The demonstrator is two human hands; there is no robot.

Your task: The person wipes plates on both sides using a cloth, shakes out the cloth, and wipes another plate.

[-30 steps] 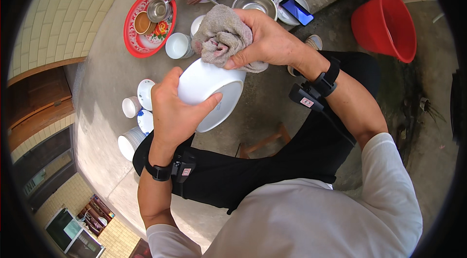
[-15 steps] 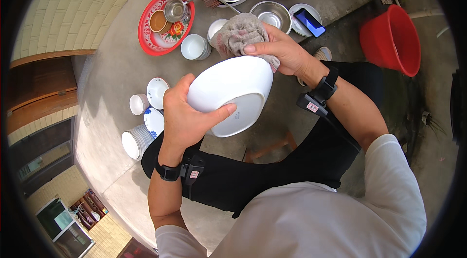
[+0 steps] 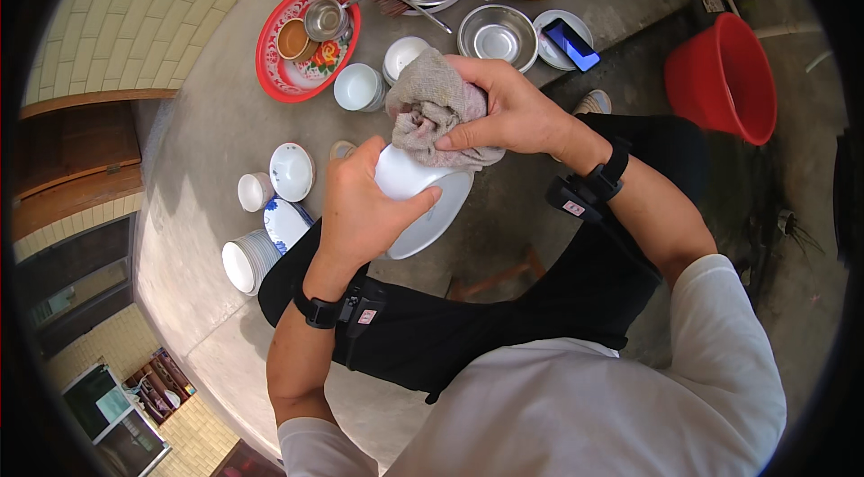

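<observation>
A red tray (image 3: pixel 267 63), white bowls (image 3: pixel 358 88), a metal bowl (image 3: pixel 498 38) and a phone (image 3: pixel 573 47) on a white plate (image 3: pixel 546 49) stand on the concrete floor (image 3: pixel 211 139) beyond the hands; a red bucket (image 3: pixel 706 76) is at right. The held bowl (image 3: pixel 402 173) tilts above the person's lap, between the left hand's (image 3: pixel 367 207) closed fingers and thumb. The right hand (image 3: pixel 511 112), fingers bunched around a grey cloth (image 3: pixel 438 103), presses it on the bowl's far part, hiding that part.

Tilted white bowl (image 3: pixel 423 178), grey cloth (image 3: pixel 436 112) bunched against it
</observation>
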